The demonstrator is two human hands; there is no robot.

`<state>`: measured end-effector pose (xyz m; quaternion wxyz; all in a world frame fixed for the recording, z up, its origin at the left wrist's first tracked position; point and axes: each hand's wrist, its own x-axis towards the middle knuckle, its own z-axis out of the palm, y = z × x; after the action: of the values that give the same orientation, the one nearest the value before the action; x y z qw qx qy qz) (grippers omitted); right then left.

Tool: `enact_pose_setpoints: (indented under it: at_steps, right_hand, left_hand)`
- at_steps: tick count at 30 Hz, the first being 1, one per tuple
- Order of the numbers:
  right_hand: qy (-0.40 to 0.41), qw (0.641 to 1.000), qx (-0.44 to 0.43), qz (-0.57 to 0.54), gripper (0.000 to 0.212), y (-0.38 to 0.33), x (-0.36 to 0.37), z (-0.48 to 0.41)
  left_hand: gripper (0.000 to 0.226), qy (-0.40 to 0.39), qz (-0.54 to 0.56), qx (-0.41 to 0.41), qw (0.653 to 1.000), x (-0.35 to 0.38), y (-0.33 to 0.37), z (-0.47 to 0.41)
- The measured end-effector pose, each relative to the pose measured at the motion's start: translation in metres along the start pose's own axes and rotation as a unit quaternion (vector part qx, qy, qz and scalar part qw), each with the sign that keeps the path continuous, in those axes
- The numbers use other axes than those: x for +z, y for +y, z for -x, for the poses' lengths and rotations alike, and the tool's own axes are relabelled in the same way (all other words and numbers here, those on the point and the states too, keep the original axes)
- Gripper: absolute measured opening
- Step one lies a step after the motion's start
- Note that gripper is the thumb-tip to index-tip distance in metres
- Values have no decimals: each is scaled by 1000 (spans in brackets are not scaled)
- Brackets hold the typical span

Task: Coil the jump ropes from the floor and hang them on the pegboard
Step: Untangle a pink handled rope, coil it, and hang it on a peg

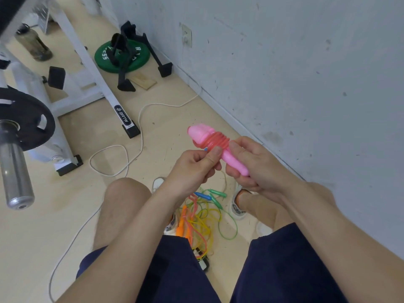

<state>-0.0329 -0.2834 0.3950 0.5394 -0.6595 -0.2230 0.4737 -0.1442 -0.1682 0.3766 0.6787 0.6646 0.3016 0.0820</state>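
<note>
The pink jump rope is held up in front of the person, above the knees, its reddish cord wound in tight turns round the pink handle part. The right hand grips the lower handle end, fingers curled under and thumb laid along the top. The left hand pinches the wound cord between thumb and fingers; a small blue bit shows by the thumb.

Below, on the floor between the 2 shoes, lies a loose tangle of ropes in green, yellow and orange, with blue and green handles. A white cable loops over the floor to the left, near a white rack leg. Farther back, a green weight plate lies flat near the grey wall.
</note>
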Motion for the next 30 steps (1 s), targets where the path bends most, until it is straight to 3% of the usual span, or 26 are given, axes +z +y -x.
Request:
enact_pose_setpoints:
  at_steps: [2,3,5,7,10,11,12,13,14,15,16,17,18,20,21,23,24,26,28,30]
  right_hand:
    - [46,999,-12,22,20,8,1,-5]
    - [74,995,-29,54,20,12,1,-8]
    - [123,978,-80,146,21,17,0,-13]
    - [141,953,-117,243,21,20,-2,-15]
    - [149,917,-165,332,19,23,2,-15]
    - [160,908,-181,343,19,23,5,-15]
    - [173,902,-190,347,18,22,7,-16]
    - [189,899,-192,344,19,22,8,-17]
    - [205,899,-188,339,19,21,9,-20]
    - [219,898,-182,335,19,20,9,-23]
    - [233,895,-179,336,19,21,9,-25]
    - [245,888,-180,344,19,22,9,-28]
    - [253,879,-183,360,19,24,9,-29]
    - [255,855,-194,408,21,30,8,-31]
    - [255,842,-197,433,23,34,6,-32]
    - [253,819,-200,475,25,36,-3,-32]
    - [247,811,-199,492,24,37,-9,-32]
    - [220,802,-198,519,22,37,-21,-32]
    - [177,800,-188,541,19,38,-28,-32]
    - [131,817,-168,535,16,36,-28,-30]
  left_hand:
    - [39,18,-151,19,988,2,-1,0]
    - [34,29,-272,43,961,3,-2,1]
    - [25,51,-502,100,858,5,-2,5]
    - [24,67,-608,146,777,5,1,8]
    - [28,60,-686,163,706,7,5,8]
    - [29,60,-690,165,702,7,7,8]
    - [29,60,-672,157,721,7,6,7]
    - [29,63,-620,142,769,8,3,4]
    - [29,67,-520,114,844,8,-2,1]
    - [27,83,-351,70,930,9,-8,-3]
    - [22,99,-144,14,984,11,-13,-5]
    - [19,109,25,-35,993,16,-17,-5]
    - [18,105,124,-66,984,20,-19,-5]
    - [21,80,140,-90,983,28,-22,-4]
    - [20,68,87,-88,990,32,-21,-3]
    - [15,64,-138,-39,988,32,-20,-1]
    - [14,68,-287,2,956,28,-21,1]
    - [16,89,-519,109,843,21,-22,4]
    - [16,95,-588,249,764,12,-19,0]
    - [15,74,-593,337,728,4,-11,-9]
